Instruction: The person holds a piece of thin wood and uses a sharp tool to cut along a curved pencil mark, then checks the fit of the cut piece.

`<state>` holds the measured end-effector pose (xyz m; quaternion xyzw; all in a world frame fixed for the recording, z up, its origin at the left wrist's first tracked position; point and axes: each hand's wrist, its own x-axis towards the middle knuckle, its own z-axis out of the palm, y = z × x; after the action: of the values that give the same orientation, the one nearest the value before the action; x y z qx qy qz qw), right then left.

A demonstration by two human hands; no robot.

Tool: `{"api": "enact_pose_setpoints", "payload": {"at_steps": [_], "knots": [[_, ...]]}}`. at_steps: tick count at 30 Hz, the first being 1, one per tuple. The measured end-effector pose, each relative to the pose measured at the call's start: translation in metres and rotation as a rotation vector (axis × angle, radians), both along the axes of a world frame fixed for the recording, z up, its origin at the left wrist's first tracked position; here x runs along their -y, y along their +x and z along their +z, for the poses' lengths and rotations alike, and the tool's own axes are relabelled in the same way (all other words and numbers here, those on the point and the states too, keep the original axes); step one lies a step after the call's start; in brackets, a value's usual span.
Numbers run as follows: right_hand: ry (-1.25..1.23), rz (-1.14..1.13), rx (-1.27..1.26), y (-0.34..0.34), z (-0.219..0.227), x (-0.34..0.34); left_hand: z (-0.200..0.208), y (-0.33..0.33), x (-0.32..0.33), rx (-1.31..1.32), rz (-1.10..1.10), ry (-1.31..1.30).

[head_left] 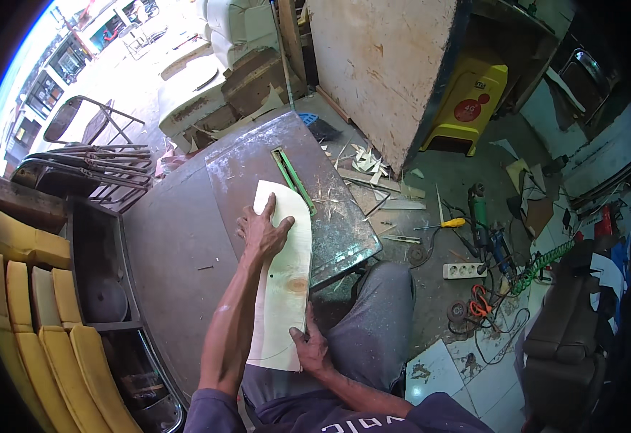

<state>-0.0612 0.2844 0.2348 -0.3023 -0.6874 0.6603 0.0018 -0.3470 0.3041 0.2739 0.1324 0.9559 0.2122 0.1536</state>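
Observation:
A long pale wooden board (279, 289) with a rounded far end lies across the metal-topped worktable (243, 166), its near end over my lap. It has a brown knot, a small dark hole and a curved line drawn near the close end. My left hand (263, 229) lies on the far part of the board, fingers spread on its face and toward its left edge. My right hand (311, 346) grips the near right edge, thumb on top, the other fingers partly hidden. Just past the board's right edge, a green-framed slot (292, 180) is set in the tabletop, with wood shavings beside it.
Yellow cushions (49, 332) and folding chairs (85, 169) are at left. Wood scraps (369, 162) litter the floor beyond the table. At right lie a green angle grinder (478, 213), a yellow-handled screwdriver (452, 223), a power strip (465, 270) and cables. A yellow sign (467, 105) stands behind.

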Motion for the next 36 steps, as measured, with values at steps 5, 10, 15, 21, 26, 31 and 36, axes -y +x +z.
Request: {"api": "enact_pose_setpoints", "payload": {"at_steps": [5,10,15,21,26,31,36], "knots": [[0.044,-0.035,-0.058,-0.002,-0.004,0.0,0.003,0.0,-0.006,0.002,0.011,-0.009],[0.029,-0.039,-0.07,-0.004,-0.01,0.001,0.002,-0.003,-0.004,0.0,-0.001,0.012],[-0.01,-0.056,-0.11,-0.007,-0.005,0.0,0.003,-0.005,-0.004,-0.002,0.001,-0.002],[-0.012,-0.063,-0.11,-0.009,-0.008,-0.001,-0.002,-0.007,-0.006,-0.028,0.02,0.011],[0.013,-0.043,-0.083,-0.01,-0.017,-0.003,-0.006,-0.01,-0.006,-0.039,0.032,0.001],[-0.001,-0.037,-0.066,-0.012,-0.011,-0.006,-0.007,-0.012,-0.006,-0.043,0.044,0.002],[-0.039,-0.031,-0.047,-0.014,-0.007,-0.009,-0.008,-0.015,-0.007,-0.038,0.051,0.0]]}}
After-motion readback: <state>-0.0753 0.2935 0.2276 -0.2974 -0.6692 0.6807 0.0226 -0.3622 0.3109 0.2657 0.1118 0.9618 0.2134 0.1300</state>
